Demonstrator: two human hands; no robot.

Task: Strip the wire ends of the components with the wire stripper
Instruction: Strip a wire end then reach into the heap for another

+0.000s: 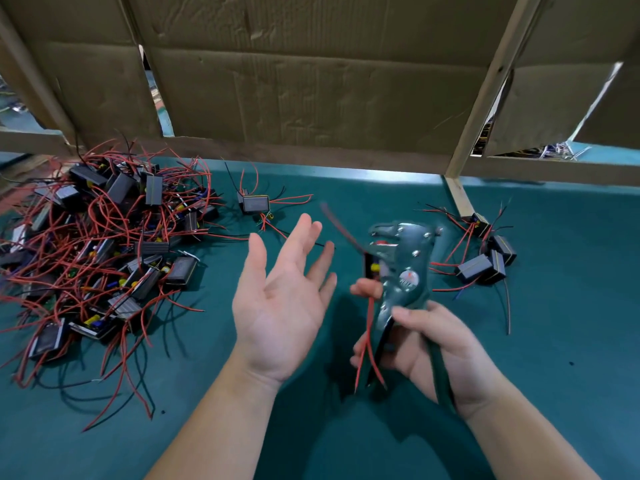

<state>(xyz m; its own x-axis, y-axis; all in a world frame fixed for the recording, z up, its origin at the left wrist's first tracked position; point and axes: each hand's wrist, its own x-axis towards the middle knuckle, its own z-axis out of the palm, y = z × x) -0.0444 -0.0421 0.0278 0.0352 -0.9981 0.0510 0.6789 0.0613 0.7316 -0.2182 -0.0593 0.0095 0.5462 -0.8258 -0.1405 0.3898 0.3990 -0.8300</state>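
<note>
Right now your left hand (280, 306) floats palm-up above the desk (554, 341), fingers spread and relaxed, its grip wide and holding nothing. Your right hand (440, 351) is curled round the handles of the wire stripper (407, 268), grip closed on the tool, which stands upright with its head pointing away from you and up. Whether the stripper's jaws are apart or together is too blurred to tell.

Just left of the tool's head sits a small black component (371, 268) with a yellow part showing. One fingertip of your right hand lies right under it. Its red wires (370, 327) trail down along the inside of your right hand, past the handles, and another red lead sticks up and to the left, smeared by motion.

To your left, a big pile of components (104, 244) lies on the green surface, black boxes tangled in red and black leads. Beyond your left hand, a lone component (255, 204) rests by itself near the back edge. To your right, well apart from the pile, a small cluster of components (485, 263) lies beside the foot of a wooden post (491, 84). Sheets of cardboard (311, 81) close off the back.
</note>
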